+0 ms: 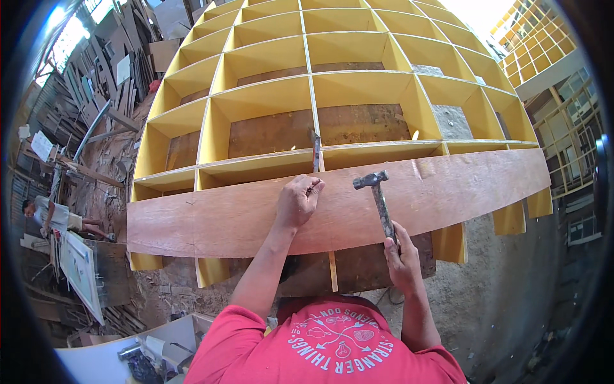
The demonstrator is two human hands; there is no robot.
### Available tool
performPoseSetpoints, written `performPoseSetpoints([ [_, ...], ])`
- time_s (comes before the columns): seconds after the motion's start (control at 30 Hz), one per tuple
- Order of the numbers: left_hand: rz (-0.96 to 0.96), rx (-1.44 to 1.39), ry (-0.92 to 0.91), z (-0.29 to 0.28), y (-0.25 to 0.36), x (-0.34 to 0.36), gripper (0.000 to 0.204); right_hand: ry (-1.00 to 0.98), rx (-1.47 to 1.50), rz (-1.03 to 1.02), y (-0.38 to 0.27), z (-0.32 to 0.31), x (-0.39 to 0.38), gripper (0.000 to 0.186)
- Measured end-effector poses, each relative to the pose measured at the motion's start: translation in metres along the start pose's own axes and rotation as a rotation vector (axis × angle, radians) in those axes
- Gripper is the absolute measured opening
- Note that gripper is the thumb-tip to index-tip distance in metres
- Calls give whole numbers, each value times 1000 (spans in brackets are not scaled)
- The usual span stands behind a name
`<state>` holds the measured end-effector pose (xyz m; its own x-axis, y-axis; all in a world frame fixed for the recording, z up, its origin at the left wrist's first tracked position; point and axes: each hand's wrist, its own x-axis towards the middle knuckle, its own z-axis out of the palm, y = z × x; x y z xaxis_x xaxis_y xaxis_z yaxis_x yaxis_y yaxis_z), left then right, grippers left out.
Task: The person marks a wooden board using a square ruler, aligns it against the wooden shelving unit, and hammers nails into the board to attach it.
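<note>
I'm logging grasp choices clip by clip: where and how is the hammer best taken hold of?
Probably by the lower handle, coming from the near right, where the right grip has it: the hammer is straight-shafted and slants back toward that side, with its head at the far end.

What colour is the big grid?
The grid is pale-edged yellow; the head view shows it best.

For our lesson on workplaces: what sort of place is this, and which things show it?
Probably a woodworking shop: a big yellow grid frame with a long board along its near edge, a hammer in the right hand, and stacked panels at left.
</note>
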<state>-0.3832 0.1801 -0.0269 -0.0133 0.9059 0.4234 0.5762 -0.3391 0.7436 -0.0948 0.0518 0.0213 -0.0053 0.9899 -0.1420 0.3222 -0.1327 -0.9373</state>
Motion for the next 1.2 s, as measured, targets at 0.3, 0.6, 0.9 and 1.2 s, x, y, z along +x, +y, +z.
performPoseSetpoints([
  [0.3, -74, -10, -69, -5, 4, -1, 14, 37, -309, -457, -53, 7, 36, 51],
  [0.6, -19, -2, -60, -4, 3, 0, 10, -110, -814, -432, -63, 7, 47, 63],
  [0.9, 19, -14, -58, -3, -1, -2, 9, -154, -893, -374, -63, 7, 44, 63],
  [1.2, 13, -17, -51, -4, 0, -1, 8, -140, -764, -386, -48, 11, 46, 62],
])
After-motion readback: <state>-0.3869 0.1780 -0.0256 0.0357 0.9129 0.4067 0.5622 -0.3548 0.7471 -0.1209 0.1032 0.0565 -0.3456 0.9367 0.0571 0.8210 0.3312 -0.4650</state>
